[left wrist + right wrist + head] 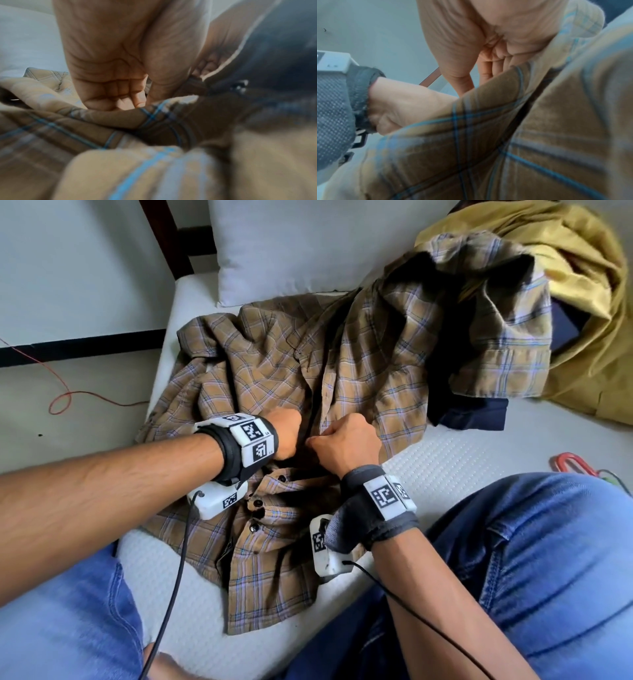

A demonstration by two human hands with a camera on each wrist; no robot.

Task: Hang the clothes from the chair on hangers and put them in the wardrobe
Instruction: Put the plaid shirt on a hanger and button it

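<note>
Mattress (445,460), white and dimpled, carrying everything, with a white pillow (291,248) propped at its far end. Mustard-yellow cloth (582,285) heaped at the far right corner. Plaid shirt (274,371), tan with blue and white lines, spread front-up across the middle of the mattress, its far part rucked up against the yellow heap; dark buttons running down the placket toward the near hem. Dark navy garment (472,412) poking out from under the shirt's right side. Knees in blue jeans (548,559) on either side of the near hem. Left hand (286,436) and right hand (346,443) close together at the middle of the placket, both above the buttoned stretch. Left hand curled, fingers (120,100) folded into the palm against a fold of plaid, thumb side pinching the shirt edge. Right hand likewise curled, fingers (498,63) tucked behind the plaid edge and gripping it. Exact fingertip contact hidden in blur on both wrist views. Red clip-like item (570,463) on the mattress at right, well apart from the shirt. Thin red cord (61,402) looped on the floor at left.
</note>
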